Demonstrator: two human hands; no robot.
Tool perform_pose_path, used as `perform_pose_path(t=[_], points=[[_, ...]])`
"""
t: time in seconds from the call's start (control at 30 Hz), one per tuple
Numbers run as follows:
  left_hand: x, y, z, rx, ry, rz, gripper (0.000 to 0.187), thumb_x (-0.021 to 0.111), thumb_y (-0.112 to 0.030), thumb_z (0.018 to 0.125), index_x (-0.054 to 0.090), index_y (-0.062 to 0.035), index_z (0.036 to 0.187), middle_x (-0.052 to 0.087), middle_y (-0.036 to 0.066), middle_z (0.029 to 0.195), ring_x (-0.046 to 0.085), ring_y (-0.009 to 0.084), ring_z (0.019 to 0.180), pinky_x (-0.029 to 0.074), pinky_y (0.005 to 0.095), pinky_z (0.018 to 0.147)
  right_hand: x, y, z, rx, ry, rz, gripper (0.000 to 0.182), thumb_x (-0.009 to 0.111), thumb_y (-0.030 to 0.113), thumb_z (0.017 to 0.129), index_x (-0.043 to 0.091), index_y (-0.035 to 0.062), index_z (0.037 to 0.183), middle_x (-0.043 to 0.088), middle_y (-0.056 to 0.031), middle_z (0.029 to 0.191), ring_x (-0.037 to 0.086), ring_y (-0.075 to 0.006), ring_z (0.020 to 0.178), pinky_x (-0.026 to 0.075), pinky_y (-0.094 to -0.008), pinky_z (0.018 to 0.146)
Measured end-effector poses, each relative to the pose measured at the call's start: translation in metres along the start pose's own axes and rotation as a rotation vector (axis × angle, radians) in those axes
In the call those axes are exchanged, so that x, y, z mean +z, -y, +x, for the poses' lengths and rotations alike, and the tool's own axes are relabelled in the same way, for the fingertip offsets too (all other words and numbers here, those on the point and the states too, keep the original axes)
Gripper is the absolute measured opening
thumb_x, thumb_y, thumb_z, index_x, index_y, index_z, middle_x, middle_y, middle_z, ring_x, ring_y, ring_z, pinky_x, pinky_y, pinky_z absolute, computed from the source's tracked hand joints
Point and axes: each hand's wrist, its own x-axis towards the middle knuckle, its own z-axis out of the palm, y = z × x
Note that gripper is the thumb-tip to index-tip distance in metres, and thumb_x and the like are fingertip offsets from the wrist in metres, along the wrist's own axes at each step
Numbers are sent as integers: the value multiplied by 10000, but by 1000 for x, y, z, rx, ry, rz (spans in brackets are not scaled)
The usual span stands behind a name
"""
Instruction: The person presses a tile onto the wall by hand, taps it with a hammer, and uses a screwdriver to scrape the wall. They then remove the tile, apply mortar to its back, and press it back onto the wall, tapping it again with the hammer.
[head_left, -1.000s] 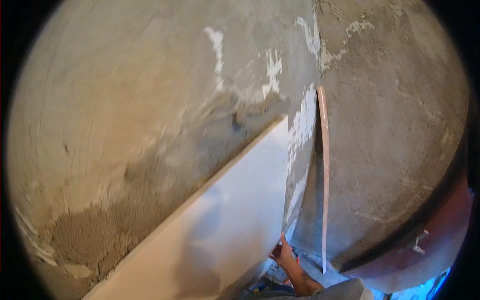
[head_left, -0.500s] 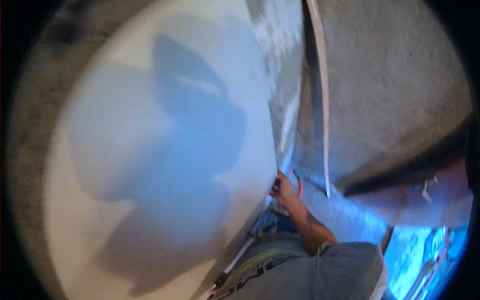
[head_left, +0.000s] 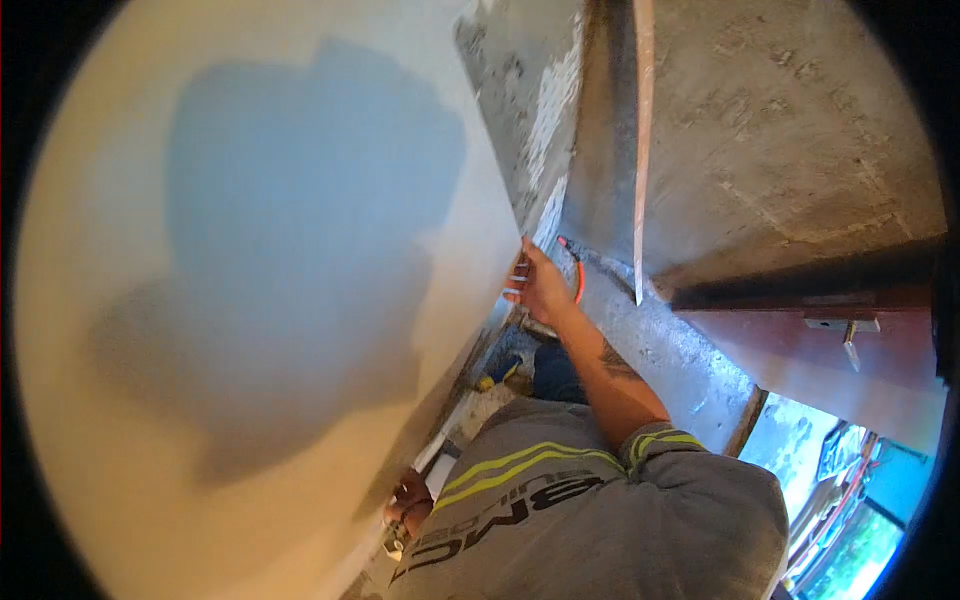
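A large, flat, pale panel (head_left: 450, 300) fills the left half of the head view, with a shadow across its face. My right hand (head_left: 541, 285) grips its right edge, the thumb at the rim and the fingers curled in at the edge. Lower down, my left hand (head_left: 410, 497) is at the panel's lower edge, its fingers bent and partly hidden. Something pale shows at the left wrist. Just right of my right hand is a thin, curved red-orange item (head_left: 579, 275). My grey shirt (head_left: 620, 520) with yellow stripes fills the bottom.
Rough cement wall (head_left: 790, 130) covers the upper right, with a long thin strip (head_left: 643, 150) in front of it. White smears (head_left: 555, 100) mark the surface beside the panel. A maroon door (head_left: 780, 335) with a handle (head_left: 851, 345) stands at right, above a bright opening (head_left: 790, 440).
My right hand and the panel edge have shifted up and left in view. More of my shirt and my left hand show now, and the picture is sharper.
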Motion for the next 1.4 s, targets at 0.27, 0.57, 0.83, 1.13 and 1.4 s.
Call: perform_pose_path(t=[0.27, 0.57, 0.83, 1.13, 1.4], points=[[114, 68, -118, 130, -115, 12, 587, 454, -527, 825, 542, -7, 1082, 600, 176, 1013, 583, 349, 922, 494, 507, 809, 4, 10, -18, -880, -265, -663, 299, 610, 286, 865, 566, 14, 984, 595, -90, 908, 575, -190, 827, 471, -309, 694], [134, 103, -167, 157, 102, -48, 727, 532, -661, 729, 561, -35, 1097, 600, 104, 1054, 570, 259, 942, 458, 448, 868, -17, 17, -5, -981, 69, -919, 282, 584, 268, 882, 553, -12, 877, 582, -127, 867, 550, -223, 776, 441, -327, 732], [123, 108, -158, 223, 75, -94, 875, 537, -791, 643, 512, -48, 1104, 537, 84, 1126, 524, 235, 986, 451, 429, 852, -62, -80, -33, -678, 649, -1494, 452, 753, 318, 722, 585, -1, 994, 592, -184, 999, 577, -320, 935, 445, -377, 846], [131, 110, -170, 241, 109, -82, 985, 441, -828, 664, 388, -9, 1209, 521, 102, 1043, 560, 238, 898, 502, 370, 757, 9, -134, -24, -389, 1088, -1578, 320, 660, 258, 823, 537, 9, 665, 500, -31, 572, 450, -112, 506, 369, -307, 465], [149, 108, -197, 273, 82, -32, 763, 327, -761, 787, 556, -66, 1005, 510, 8, 746, 398, 119, 549, 495, 324, 608, -5, -206, -40, -81, 781, -1203, 360, 606, 234, 860, 429, 118, 569, 427, 30, 513, 354, -73, 437, 267, -268, 413]])
